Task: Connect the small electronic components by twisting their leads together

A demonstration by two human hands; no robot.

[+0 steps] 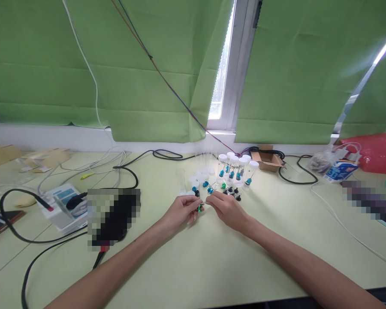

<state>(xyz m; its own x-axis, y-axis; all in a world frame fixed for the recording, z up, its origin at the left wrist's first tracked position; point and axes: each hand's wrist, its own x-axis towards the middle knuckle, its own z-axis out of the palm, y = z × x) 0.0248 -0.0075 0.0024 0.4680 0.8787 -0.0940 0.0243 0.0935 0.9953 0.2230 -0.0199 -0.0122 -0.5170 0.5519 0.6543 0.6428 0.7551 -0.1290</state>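
Note:
My left hand is closed in a pinch around a small shiny green piece, held above the table. My right hand meets it with thumb and forefinger pinched together at a thin pale bit between the hands; what the fingertips hold is too small to make out. Just beyond the hands lie small blue pieces with thin stems, another green piece and several black pieces. Behind them stand clear tubes with white caps, with blue stemmed pieces inside.
More clear tubes and an open cardboard box stand at the back. Black cables run along the wall. Left are a white device and a blurred-out dark object. A red bag lies far right.

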